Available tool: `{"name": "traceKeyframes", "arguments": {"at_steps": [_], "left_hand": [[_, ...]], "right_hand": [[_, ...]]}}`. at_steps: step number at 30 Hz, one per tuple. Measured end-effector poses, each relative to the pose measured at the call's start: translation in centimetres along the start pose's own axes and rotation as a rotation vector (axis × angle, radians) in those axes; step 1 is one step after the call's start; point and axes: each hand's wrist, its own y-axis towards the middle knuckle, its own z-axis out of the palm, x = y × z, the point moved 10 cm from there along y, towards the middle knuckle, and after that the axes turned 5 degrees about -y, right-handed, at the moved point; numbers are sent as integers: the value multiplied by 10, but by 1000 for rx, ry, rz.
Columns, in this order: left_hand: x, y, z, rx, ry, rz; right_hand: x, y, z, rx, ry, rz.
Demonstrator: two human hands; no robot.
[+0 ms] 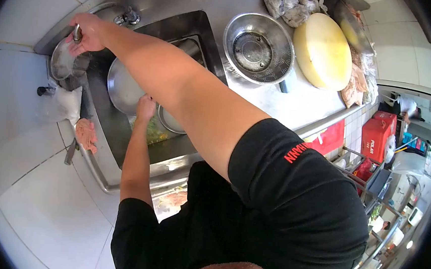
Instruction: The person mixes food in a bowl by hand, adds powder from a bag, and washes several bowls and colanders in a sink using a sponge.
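Observation:
In the upper left, my right hand [88, 31] reaches across the sink and is curled around the end of the faucet spout [77, 34]. A shallow metal bowl [59, 62] sits just below it at the sink's left edge. My left hand [147, 107] is closed at the edge of a round metal pan [120, 87] in the sink basin [116, 139]. My right forearm covers part of the pan. Beside it is another round metal vessel [168, 120], partly hidden. Green and yellow scraps [156, 132] lie on the basin floor.
A metal colander [255, 49] stands on the steel counter beside a thick, pale yellow round block [323, 51]. Filled plastic bags [286, 6] lie behind. A pink cloth [86, 135] and a white plastic bag [68, 103] are on the sink's left rim. A red cooler [377, 136] stands far right.

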Motion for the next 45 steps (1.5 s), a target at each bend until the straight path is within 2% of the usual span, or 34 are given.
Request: {"name": "traceKeyframes", "arguments": {"at_steps": [2,5,6,8,9,11,12,14,15,17,18,19,20,21,22,23,24,25,26,27,28,29,30,33,34,37,38,41,42,43,44,45], "left_hand": [[-14,-1,-4,4,10,23],[-38,-1,-13,85,-7,-104],[-41,-1,-15,54,-2,-55],[-34,0,-12,-5,9,45],[-10,6,1,48,-122,-8],[36,19,26,168,-383,-109],[33,21,22,196,-407,-148],[22,14,9,253,-460,-235],[36,18,8,248,-481,-240],[74,25,4,226,-516,-261],[69,26,-4,170,-505,-253],[57,24,-20,116,-489,-248],[40,21,-37,65,-470,-243],[14,19,-58,0,-521,-270],[-1,21,-79,-97,-575,-304],[-1,30,-112,-282,-541,-127],[-41,24,-151,-507,-894,-1],[-63,26,-193,-695,-828,97],[-91,23,-232,-807,-820,100],[-108,29,-265,-905,-789,223],[-149,32,-287,-880,-705,306],[-199,35,-301,-813,-430,307],[-192,73,-305,-636,-131,249],[-192,111,-307,-546,252,38],[-156,141,-305,-386,-279,383],[-140,135,-295,-322,-467,172],[-181,104,-284,-349,-333,57],[-222,81,-213,-177,-504,-13],[-210,93,-192,-231,-720,141],[-220,82,-190,-415,-781,133],[-219,85,-189,-499,-827,162],[-225,87,-179,-471,-873,183]], "right_hand": [[2,-2,-1,-6,5,-6],[-1,-13,-4,-35,3,1],[-1,-15,-4,-45,-3,7],[-9,-19,-10,-19,-180,29],[-14,-21,-16,-9,-267,37],[-4,-73,-31,-152,-580,-182],[1,-112,-42,-236,-737,-290],[2,-192,-67,-315,-1205,-378],[0,-247,-90,-444,-1114,-423],[-18,-342,-159,-663,-701,-505],[-21,-404,-183,-914,-634,-540],[-18,-462,-209,-1136,-944,-620],[-24,-512,-241,-1335,-1101,-700],[-25,-553,-251,-1529,-1208,-497],[-25,-575,-256,-1581,-1603,-473],[-37,-592,-284,-1597,-1635,-416],[-46,-596,-305,-1569,-1678,-339],[-55,-597,-329,-1487,-1551,-328],[-60,-589,-334,-1487,-1577,-261],[-63,-586,-334,-1509,-1606,-185],[-62,-582,-322,-1496,-1644,-205],[-59,-580,-312,-1502,-1679,-223],[-60,-581,-311,-1507,-1681,-272],[-60,-586,-308,-1553,-1670,-272],[-57,-587,-304,-1551,-1684,-327],[-56,-594,-305,-1569,-1615,-265],[-56,-597,-309,-1585,-1588,-222],[-67,-607,-323,-1565,-1573,-169],[-73,-609,-322,-1605,-1534,-157],[-87,-609,-335,-1530,-1390,-191],[-106,-608,-350,-1448,-1249,-222],[-118,-606,-358,-1361,-1112,-250]]}}
